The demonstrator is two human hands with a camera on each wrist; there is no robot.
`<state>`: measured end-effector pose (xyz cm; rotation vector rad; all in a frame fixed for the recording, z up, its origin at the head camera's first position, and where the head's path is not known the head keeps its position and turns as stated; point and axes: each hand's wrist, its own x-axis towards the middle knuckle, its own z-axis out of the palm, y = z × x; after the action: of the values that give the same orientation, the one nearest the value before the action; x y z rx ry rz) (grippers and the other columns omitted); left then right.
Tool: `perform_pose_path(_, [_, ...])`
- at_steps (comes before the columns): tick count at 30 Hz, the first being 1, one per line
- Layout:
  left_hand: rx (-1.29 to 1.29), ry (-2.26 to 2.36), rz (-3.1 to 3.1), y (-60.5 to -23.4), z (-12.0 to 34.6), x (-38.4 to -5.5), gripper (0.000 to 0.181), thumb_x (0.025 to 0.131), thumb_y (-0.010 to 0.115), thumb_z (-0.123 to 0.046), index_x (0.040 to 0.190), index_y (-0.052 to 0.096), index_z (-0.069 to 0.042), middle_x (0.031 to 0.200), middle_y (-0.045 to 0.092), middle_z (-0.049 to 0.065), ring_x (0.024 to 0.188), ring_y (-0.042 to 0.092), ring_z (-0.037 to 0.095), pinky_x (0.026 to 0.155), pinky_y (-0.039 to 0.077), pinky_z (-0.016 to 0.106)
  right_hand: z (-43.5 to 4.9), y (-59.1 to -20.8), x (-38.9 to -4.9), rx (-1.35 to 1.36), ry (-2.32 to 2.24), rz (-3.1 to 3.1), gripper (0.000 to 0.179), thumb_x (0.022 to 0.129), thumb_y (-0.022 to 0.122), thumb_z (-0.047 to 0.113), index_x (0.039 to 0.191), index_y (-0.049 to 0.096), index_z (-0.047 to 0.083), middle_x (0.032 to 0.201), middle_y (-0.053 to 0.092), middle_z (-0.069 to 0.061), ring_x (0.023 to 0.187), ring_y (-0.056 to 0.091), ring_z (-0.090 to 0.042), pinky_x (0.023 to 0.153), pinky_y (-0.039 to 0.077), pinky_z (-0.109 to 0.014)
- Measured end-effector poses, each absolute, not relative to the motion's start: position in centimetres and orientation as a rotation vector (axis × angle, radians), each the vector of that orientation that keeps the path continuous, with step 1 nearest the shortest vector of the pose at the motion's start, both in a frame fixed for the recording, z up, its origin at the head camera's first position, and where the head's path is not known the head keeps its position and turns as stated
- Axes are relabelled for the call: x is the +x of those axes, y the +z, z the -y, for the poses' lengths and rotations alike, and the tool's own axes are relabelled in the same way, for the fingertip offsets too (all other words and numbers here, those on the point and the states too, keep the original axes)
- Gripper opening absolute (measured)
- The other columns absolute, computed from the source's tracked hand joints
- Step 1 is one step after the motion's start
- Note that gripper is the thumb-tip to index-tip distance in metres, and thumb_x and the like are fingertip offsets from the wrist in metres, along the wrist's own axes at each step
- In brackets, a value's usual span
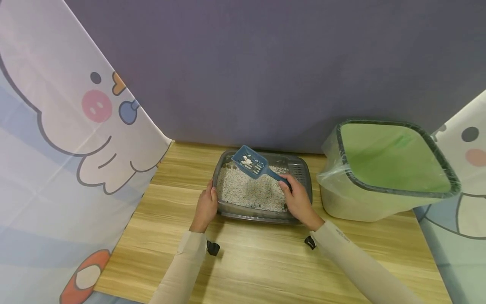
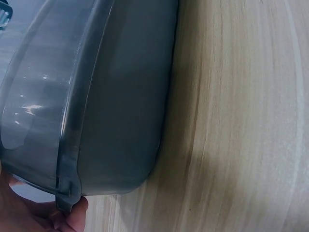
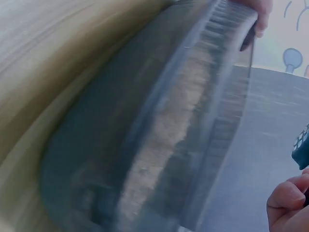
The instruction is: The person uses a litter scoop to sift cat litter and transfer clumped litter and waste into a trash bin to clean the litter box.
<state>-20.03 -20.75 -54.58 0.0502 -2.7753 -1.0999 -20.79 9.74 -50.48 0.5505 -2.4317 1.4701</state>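
A grey litter box [image 1: 250, 214] filled with pale granular cat litter [image 1: 250, 190] sits on the table. My left hand [image 1: 206, 207] grips the box's left rim, and its fingers [image 2: 76, 221] curl around the rim's corner in the left wrist view. In my right hand [image 1: 298, 203] is the handle of a blue slotted litter scoop [image 1: 262, 168]. The scoop's head tilts over the litter, carrying a few whitish clumps [image 1: 247, 161]. Motion blurs the right wrist view, where only the scoop's edge [image 3: 300, 152] shows above the right hand [image 3: 288, 203].
To the right of the box stands a large whitish bin [image 1: 353, 202] with a dark rim and a green-tinted plastic liner [image 1: 395, 156]. A grey partition [image 1: 247, 76] rises behind the wooden table [image 1: 243, 270]. Printed cartoon curtains [image 1: 45, 169] hang at both sides.
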Motion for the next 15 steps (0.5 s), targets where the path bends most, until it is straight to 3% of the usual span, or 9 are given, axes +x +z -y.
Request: perform_pose_path(15, [0.049,-1.097,2.77,-54.8,20.9,-19.9,0.047,0.105,0.028,-0.025,0.145,0.032,0.0,0.118,0.053,0.035,0.109,0.05,0.049,0.09,0.037,0.059,-10.3,-46.7,-18.8,0.577,1.363,2.209,0.03,0.092,0.061,0.006,0.122,0.061,0.002,0.09,0.05,-0.004,0.059,0.039,-0.01,0.049,0.035,-0.022])
